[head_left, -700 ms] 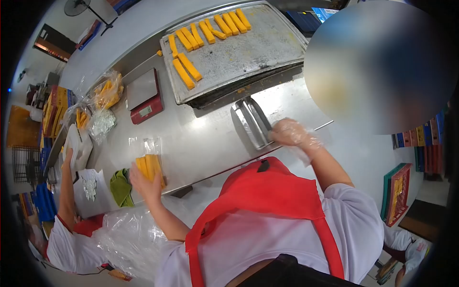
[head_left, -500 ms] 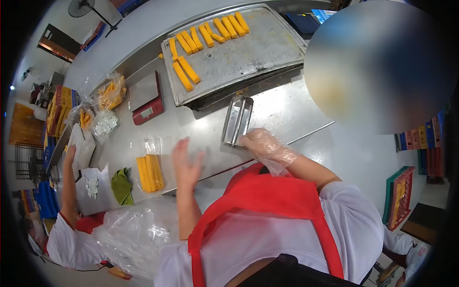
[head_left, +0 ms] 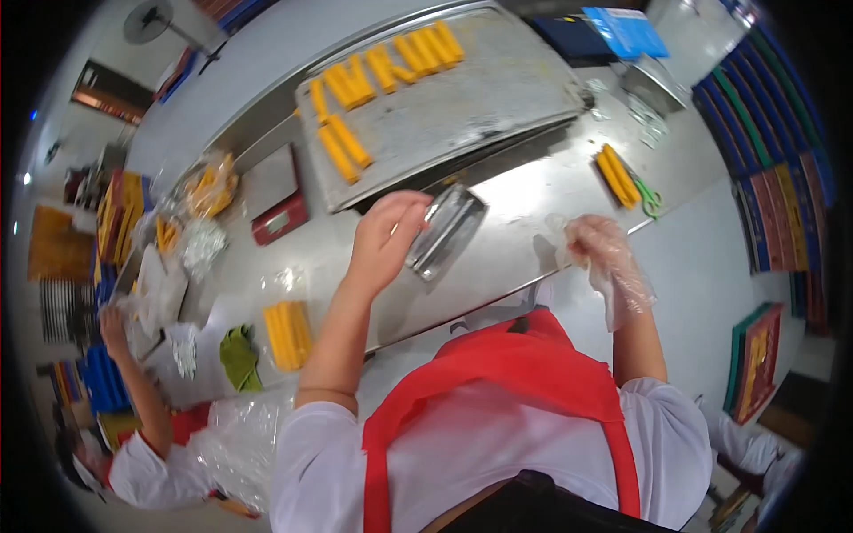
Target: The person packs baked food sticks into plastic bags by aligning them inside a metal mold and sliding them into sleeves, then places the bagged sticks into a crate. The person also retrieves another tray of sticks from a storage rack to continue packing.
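My left hand (head_left: pixel 388 235), bare, has its fingers closed on the near-left edge of a shiny rectangular metal frame (head_left: pixel 458 222) with a long hollow along it. The frame is tilted above the steel table, just below the tray of orange sticks. To the right, my right hand (head_left: pixel 604 249) wears a loose clear plastic glove and hangs over the table's front edge, apart from the frame. Its fingers look half curled and are blurred; I see no object in them. Nearest to it lie several orange sticks (head_left: pixel 617 176) beside green-handled scissors (head_left: pixel 651 202).
A large metal tray (head_left: pixel 480 98) carries rows of orange sticks (head_left: pixel 346 82). Left of it are a red kitchen scale (head_left: pixel 279 218), a bagged stack of orange sticks (head_left: pixel 287 334) and a green cloth (head_left: pixel 238 357). A co-worker's arm (head_left: pixel 142 391) reaches in at the left.
My left hand has moved up and right and taken hold of the metal frame, which has turned. My right hand has let go of it and moved right. The view has shifted slightly.
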`<state>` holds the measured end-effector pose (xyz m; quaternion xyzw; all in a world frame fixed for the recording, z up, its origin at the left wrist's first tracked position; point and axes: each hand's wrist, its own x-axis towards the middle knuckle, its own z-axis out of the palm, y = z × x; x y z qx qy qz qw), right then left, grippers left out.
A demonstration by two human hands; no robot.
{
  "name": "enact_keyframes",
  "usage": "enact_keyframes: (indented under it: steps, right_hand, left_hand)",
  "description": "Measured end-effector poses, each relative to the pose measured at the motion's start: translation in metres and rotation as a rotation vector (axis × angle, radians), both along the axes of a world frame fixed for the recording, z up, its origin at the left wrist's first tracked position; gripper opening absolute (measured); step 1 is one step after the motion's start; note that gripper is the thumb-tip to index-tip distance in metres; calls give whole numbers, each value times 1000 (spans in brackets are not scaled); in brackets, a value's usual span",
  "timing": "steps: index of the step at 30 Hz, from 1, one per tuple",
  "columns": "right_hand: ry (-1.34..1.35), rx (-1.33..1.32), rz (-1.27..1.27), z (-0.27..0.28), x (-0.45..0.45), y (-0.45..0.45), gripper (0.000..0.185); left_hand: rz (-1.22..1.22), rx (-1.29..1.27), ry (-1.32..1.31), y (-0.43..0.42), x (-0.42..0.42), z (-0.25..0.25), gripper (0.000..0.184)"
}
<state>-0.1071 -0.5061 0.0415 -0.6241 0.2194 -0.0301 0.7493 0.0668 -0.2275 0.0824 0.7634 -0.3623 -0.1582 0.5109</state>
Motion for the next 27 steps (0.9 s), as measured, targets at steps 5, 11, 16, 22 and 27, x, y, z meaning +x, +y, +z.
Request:
enact_keyframes:
  steps: [5, 11, 16, 22, 27]
  right_hand:
    - [21, -20, -391, -12, -57, -101, 17]
    - [216, -46, -642, -35, -132, -201, 20]
    - [111, 148, -752, -63, -210, -261, 11]
    - [198, 338, -1074, -68, -229, -297, 15]
    - [175, 405, -1146, -69, -240, -321, 19]
  left_hand:
    - [-344, -394, 950, -208, 13, 49, 52]
    - [324, -491, 1140, -483, 50, -12, 60]
    - [598, -1023, 1216, -570, 143, -114, 52]
    - [755, -1180, 1157, -575, 174, -126, 58]
    - [797, -1084, 1175, -583, 187, -112, 51]
